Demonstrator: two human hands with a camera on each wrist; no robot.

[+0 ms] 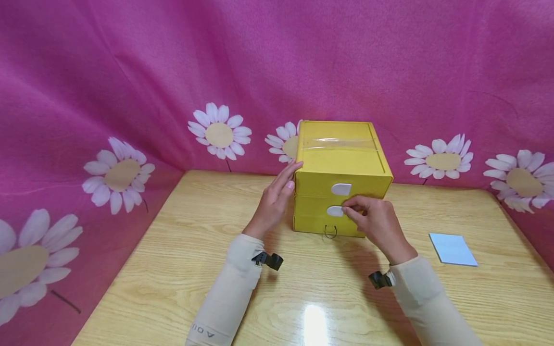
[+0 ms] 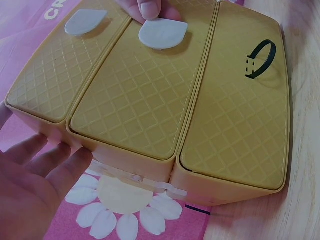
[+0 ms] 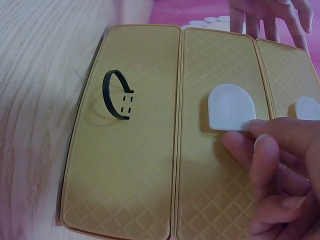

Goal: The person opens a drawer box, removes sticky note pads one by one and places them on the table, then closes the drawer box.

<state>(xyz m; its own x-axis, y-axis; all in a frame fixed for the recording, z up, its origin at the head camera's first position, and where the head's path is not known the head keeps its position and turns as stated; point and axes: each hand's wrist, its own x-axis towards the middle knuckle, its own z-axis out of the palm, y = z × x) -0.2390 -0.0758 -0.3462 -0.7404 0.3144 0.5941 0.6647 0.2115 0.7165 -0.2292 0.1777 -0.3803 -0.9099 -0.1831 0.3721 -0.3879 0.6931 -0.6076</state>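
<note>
A yellow three-drawer box (image 1: 342, 156) stands on the table, its drawers pushed in. White rounded tabs mark the top and middle drawers, and a black loop (image 2: 265, 57) sticks out of the bottom one. My right hand (image 1: 381, 223) pinches the edge of the middle drawer's white tab (image 3: 231, 107) between thumb and fingers. The upper white tab (image 1: 341, 189) is untouched. Against the box's left side my left hand (image 1: 273, 199) rests with fingers extended; in the left wrist view its fingertips (image 2: 77, 162) touch the side wall.
A light blue square pad (image 1: 453, 249) lies on the wooden table (image 1: 173, 269) to the right of the box. Behind and at the sides hangs a pink cloth (image 1: 277, 62) with white daisies. Clear tape (image 1: 337, 143) crosses the box top.
</note>
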